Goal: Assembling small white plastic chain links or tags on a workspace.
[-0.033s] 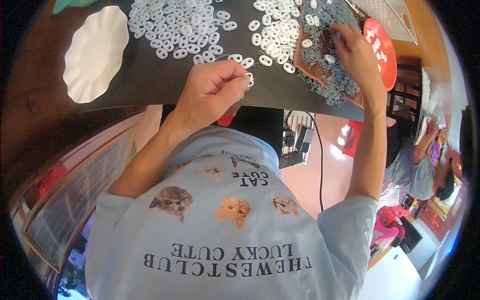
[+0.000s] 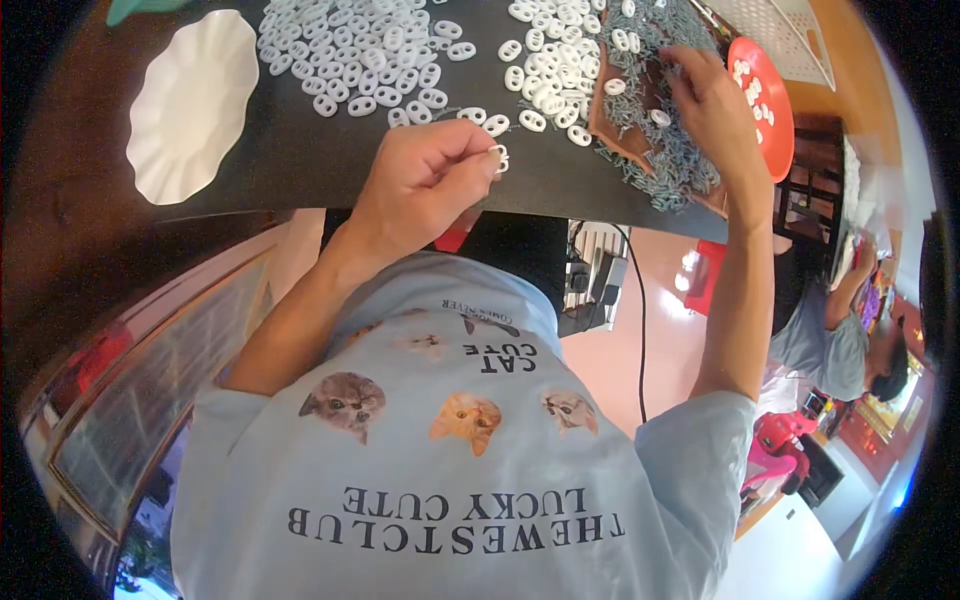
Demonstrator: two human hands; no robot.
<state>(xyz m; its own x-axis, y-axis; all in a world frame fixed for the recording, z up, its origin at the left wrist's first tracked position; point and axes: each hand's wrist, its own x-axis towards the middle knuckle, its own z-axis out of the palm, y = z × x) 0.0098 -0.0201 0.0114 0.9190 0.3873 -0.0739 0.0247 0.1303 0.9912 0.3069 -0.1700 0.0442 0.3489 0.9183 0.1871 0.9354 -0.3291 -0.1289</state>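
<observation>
Between thumb and forefinger, my left hand (image 2: 425,180) pinches a small white two-holed plastic piece (image 2: 499,158), held just above the table's near edge. My right hand (image 2: 715,105) is over a heap of small grey screws (image 2: 665,165), its thumb and forefinger apart and pointing down toward them. Whether a screw lies at those fingertips is too small to tell. A pile of white oval two-holed pieces (image 2: 548,85) sits between my hands. Farther left is a larger pile of similar bluish-white pieces (image 2: 365,60). A few white pieces lie among the screws.
A white wavy-edged dish (image 2: 190,110) stands on the dark table (image 2: 300,165) at the left. To the right, a red plate (image 2: 772,145) holds several small white pieces, beside a white perforated basket (image 2: 790,40). A black cable (image 2: 642,330) hangs below the table. Another person (image 2: 835,345) is at the far right.
</observation>
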